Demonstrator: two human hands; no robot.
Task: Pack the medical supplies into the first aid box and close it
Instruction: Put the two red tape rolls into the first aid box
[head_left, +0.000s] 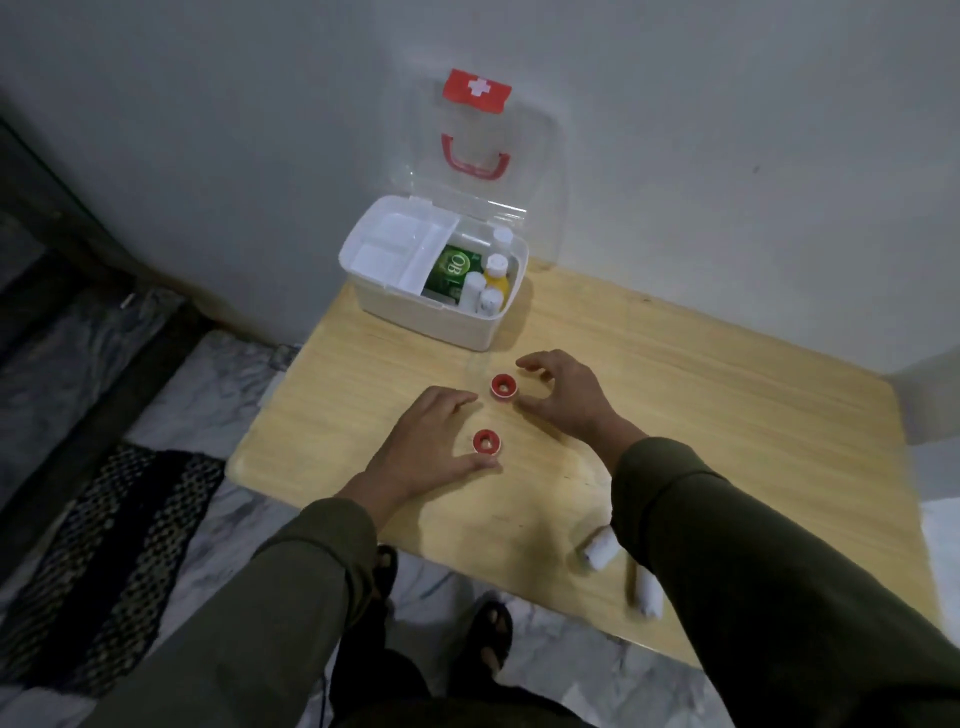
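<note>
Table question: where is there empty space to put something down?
The wooden table is bare along its right side, past the right hand, and at the left edge beside the left hand. It's crowded in the middle, where both hands flank two red tape rolls, at the first aid box, and near two bandage rolls.

Dim, soft focus, wide-angle edge distortion

- Wooden table (701, 395), light-toned, set against the wall.
- First aid box (415, 317), white, open, on the table's far edge.
- Two red tape rolls (504, 387) (486, 442) lie nearer than the box.
- Two white bandage rolls (597, 550) (647, 592) lie nearest, right of the box.
</note>
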